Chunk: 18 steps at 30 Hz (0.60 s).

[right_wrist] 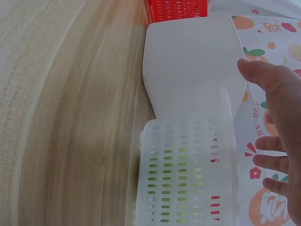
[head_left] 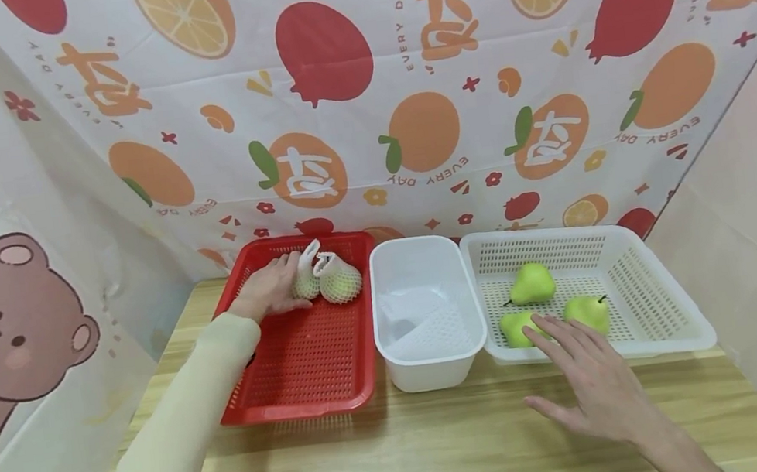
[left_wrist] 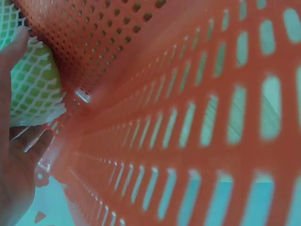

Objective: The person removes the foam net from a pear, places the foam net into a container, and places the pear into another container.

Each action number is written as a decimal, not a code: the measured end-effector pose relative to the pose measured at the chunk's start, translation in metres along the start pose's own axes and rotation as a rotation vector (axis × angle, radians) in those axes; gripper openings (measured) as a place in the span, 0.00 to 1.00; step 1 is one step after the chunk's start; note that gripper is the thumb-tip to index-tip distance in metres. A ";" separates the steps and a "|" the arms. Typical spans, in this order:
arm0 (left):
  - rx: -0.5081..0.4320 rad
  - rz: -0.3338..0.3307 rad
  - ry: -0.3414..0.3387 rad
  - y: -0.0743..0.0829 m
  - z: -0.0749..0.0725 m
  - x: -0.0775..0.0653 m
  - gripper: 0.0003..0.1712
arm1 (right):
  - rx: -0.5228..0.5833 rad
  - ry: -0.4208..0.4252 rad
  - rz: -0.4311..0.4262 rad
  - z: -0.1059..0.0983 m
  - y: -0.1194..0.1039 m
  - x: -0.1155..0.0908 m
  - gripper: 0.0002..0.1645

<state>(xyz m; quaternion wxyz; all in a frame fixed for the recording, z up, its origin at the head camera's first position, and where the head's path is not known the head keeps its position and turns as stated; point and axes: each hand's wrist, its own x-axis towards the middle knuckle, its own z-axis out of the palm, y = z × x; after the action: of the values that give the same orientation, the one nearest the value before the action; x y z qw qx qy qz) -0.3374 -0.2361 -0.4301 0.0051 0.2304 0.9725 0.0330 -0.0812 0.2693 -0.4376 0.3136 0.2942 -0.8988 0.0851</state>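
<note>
My left hand (head_left: 271,287) reaches into the red basket (head_left: 300,412) and grips a green pear in a white foam net (head_left: 305,282). In the left wrist view, the thumb lies against the netted pear (left_wrist: 35,87) on one side and fingers on the other. Beside it sits a second netted pear (head_left: 339,281). My right hand (head_left: 594,379), fingers spread, hovers over the front rim of the white basket (head_left: 671,343). Three bare pears lie in there: one at the back (head_left: 533,283), one on the right (head_left: 588,313) and one at the front (head_left: 517,328), partly behind the fingers.
Between the two baskets stands a deep white bin (head_left: 432,374) with pale foam netting (head_left: 435,335) at its bottom. All three containers rest on a wooden table (head_left: 403,451). A fruit-patterned curtain (head_left: 369,151) hangs right behind them.
</note>
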 end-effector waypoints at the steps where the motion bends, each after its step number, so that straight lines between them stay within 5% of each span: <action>1: 0.001 0.003 0.005 0.000 0.000 0.001 0.56 | 0.003 -0.003 0.001 0.000 0.000 0.000 0.54; 18: 0.085 0.025 0.015 0.001 0.004 0.009 0.52 | 0.009 -0.034 0.019 0.000 0.002 -0.003 0.56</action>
<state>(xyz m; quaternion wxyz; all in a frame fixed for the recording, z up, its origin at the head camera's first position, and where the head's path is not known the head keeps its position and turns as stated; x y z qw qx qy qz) -0.3450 -0.2303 -0.4342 -0.0122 0.2424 0.9701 -0.0066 -0.0804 0.2722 -0.4389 0.2960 0.2884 -0.9064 0.0873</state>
